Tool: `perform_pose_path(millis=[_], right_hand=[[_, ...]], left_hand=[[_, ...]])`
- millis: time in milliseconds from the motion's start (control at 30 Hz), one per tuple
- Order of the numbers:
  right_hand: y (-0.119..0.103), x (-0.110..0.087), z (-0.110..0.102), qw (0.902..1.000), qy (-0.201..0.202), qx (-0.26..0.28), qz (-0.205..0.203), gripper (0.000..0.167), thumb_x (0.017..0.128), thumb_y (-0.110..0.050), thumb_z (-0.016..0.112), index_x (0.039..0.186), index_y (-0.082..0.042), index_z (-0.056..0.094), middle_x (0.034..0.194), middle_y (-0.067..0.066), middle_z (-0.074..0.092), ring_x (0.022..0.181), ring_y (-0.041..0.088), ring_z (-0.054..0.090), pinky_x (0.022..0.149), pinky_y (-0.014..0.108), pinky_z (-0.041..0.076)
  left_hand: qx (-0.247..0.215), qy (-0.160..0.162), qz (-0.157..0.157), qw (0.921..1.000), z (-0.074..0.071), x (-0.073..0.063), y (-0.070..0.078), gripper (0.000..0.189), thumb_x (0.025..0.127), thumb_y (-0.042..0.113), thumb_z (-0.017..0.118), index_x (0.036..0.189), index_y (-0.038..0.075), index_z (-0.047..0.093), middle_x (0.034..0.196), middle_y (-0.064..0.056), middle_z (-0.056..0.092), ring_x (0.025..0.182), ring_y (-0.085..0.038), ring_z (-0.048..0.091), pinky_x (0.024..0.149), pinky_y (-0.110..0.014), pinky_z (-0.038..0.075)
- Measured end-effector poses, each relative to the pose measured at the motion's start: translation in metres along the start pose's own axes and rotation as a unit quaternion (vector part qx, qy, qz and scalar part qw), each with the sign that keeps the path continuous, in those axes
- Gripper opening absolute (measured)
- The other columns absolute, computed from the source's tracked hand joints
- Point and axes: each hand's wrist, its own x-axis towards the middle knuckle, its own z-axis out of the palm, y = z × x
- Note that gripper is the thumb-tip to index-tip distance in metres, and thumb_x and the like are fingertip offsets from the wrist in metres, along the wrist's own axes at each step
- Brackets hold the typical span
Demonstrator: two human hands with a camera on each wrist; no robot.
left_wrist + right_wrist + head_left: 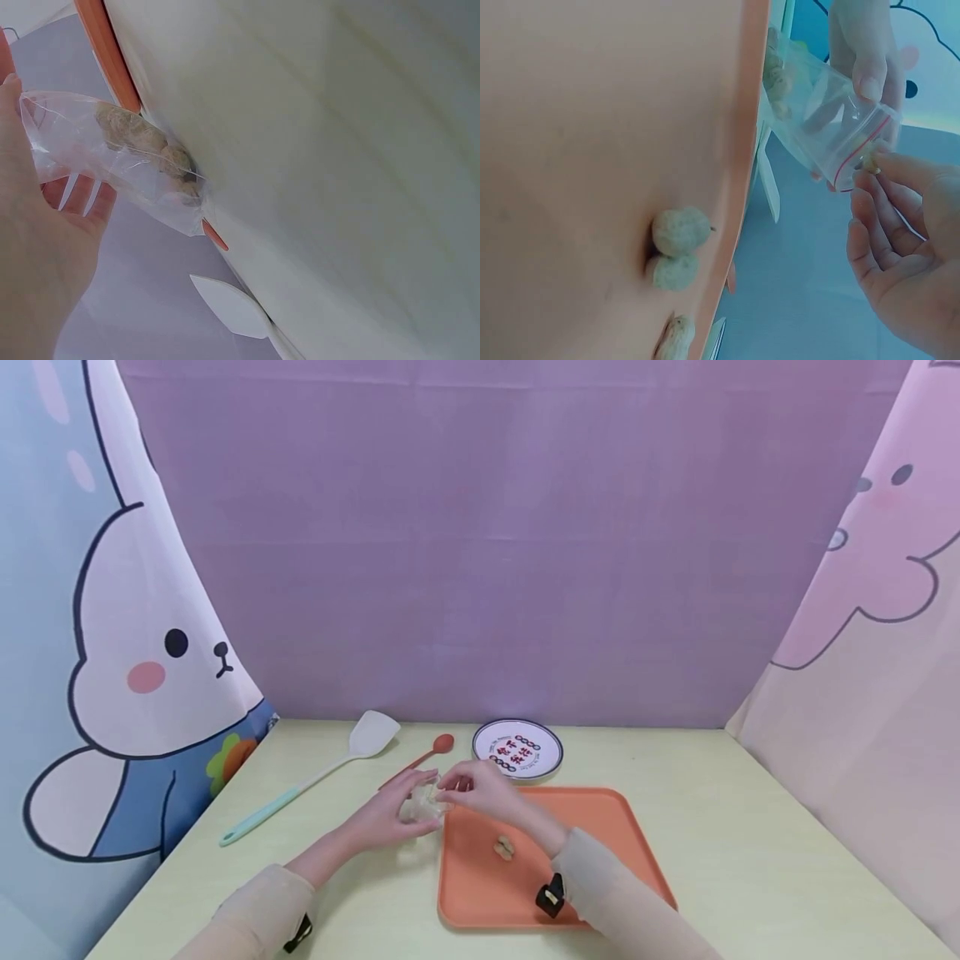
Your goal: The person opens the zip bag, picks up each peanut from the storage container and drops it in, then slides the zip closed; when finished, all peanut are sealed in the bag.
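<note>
My left hand [384,817] holds a clear zip bag [71,142] with several unshelled peanuts [142,139] at its bottom. A red line runs along the bag's mouth in the right wrist view. Right at that mouth, my right hand [486,789] pinches a small pale peanut [869,163] between thumb and fingertip, mostly covered by them. Below the right forearm lies an orange tray [480,897] with a few peanuts [504,847] on it. In the right wrist view, one tray peanut [679,232] lies near the raised edge, and another [676,339] is partly cut off.
Behind the tray stands a white oval plate [538,752] with a dark rim and red print. A red spoon [442,744] lies beyond the left hand. Farther left is a white spatula [371,735] with a mint handle. A purple curtain [480,543] closes the back.
</note>
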Motion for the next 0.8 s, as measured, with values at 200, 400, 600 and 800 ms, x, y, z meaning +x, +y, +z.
perform_pose_path(millis=[200,400,600,800], right_hand=[[0.001,0.0,0.001,0.9999,0.011,-0.008,-0.001,0.015,0.083,-0.018,0.071,0.094,-0.008,0.072,0.079,-0.002,0.07,0.064,0.001,0.055,0.06,0.015,0.047],[0.005,-0.002,-0.001,0.9998,0.011,-0.008,-0.012,0.014,0.084,-0.017,0.071,0.093,-0.007,0.072,0.08,0.0,0.07,0.066,0.002,0.057,0.062,0.016,0.049],[0.009,-0.006,-0.007,0.9998,0.015,0.007,-0.011,0.013,0.084,-0.016,0.071,0.093,-0.008,0.072,0.081,0.0,0.07,0.068,0.005,0.059,0.064,0.017,0.05],[0.016,-0.014,-0.015,0.9998,0.012,0.009,-0.011,0.014,0.083,-0.015,0.071,0.094,-0.005,0.072,0.084,0.001,0.07,0.072,0.006,0.061,0.067,0.018,0.05]], left_hand=[[0.007,0.007,0.007,0.9999,0.001,0.0,-0.001,0.074,0.079,0.044,0.072,0.135,0.004,0.046,0.136,-0.007,0.051,0.125,-0.026,0.048,0.101,-0.049,0.042],[0.007,0.007,0.002,0.9999,0.001,0.001,0.0,0.073,0.078,0.042,0.074,0.135,0.004,0.047,0.137,-0.007,0.05,0.126,-0.026,0.048,0.102,-0.048,0.041],[0.013,0.009,0.003,0.9999,0.001,0.0,-0.001,0.073,0.078,0.044,0.073,0.135,0.006,0.047,0.135,-0.006,0.051,0.125,-0.024,0.049,0.102,-0.047,0.042],[0.015,0.005,0.002,0.9999,0.001,0.001,-0.001,0.075,0.077,0.045,0.073,0.135,0.006,0.047,0.134,-0.004,0.052,0.125,-0.021,0.048,0.103,-0.046,0.041]])
